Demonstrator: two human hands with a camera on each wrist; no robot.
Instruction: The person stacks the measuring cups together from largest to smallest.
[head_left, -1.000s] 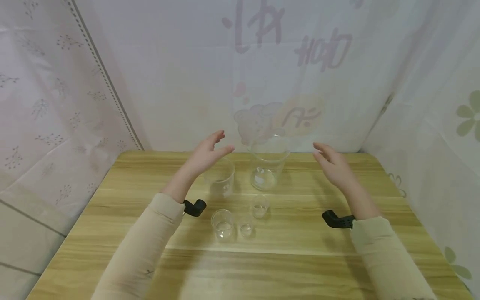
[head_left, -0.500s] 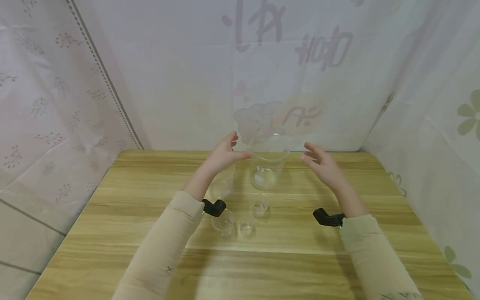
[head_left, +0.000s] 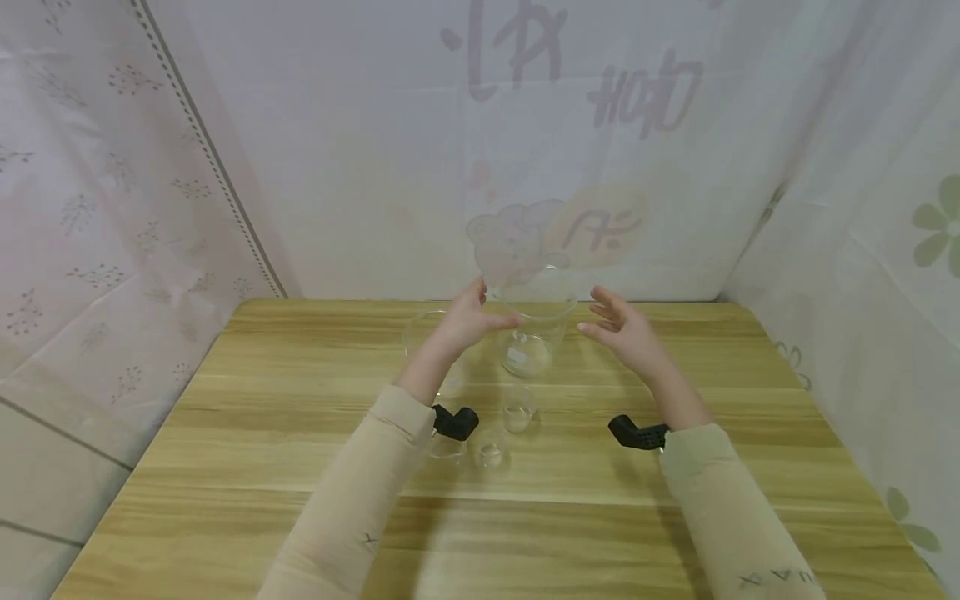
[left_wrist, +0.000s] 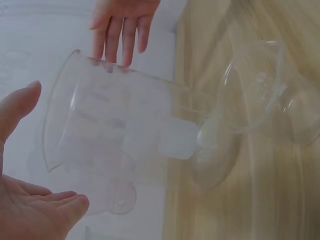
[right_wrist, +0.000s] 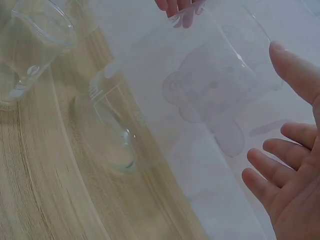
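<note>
Head view has the large clear beaker point(head_left: 543, 332) right of the frame's centre, upright toward the back of the table point(head_left: 585, 542). Left hand point(head_left: 467, 323) on its left, right hand point(head_left: 628, 337) on its right, fingers parted and relaxed, nothing held; from my end of the feed, I can't tell whether the left thumb touches. Right wrist view gives me another clear vessel point(right_wrist: 37, 52) at upper left. My call: stiff, slippery, probably fragile, bulky for one hand. I'd take opposite walls with both palms, below the rim.
</note>
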